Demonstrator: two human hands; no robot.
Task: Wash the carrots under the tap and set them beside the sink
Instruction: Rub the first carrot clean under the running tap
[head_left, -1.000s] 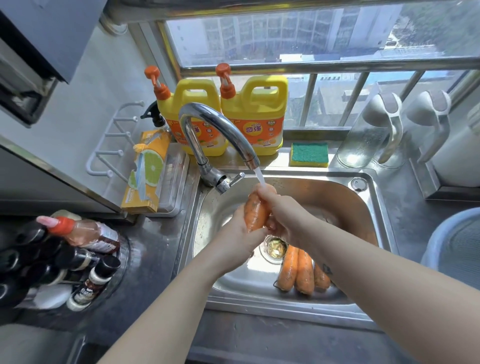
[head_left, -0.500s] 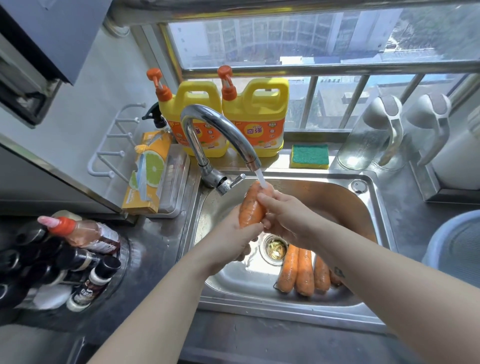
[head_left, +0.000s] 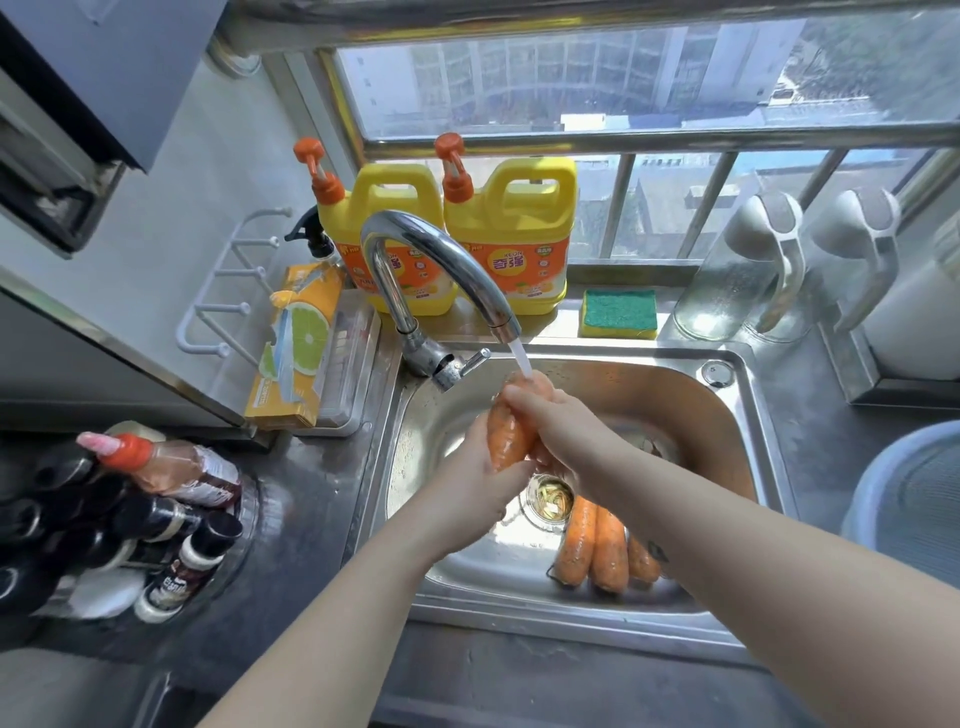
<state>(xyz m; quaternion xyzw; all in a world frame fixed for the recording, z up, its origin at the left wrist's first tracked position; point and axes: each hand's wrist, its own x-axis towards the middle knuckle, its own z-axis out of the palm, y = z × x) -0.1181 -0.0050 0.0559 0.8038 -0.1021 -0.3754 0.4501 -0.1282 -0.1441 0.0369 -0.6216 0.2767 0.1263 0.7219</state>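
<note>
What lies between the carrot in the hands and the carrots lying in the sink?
The drain strainer lies there, between the held carrot and the lying carrots, in the head view.

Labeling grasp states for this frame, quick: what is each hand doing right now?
left hand: closed, holds the carrot from below.
right hand: closed, grips the same carrot from above, under the tap.
</note>
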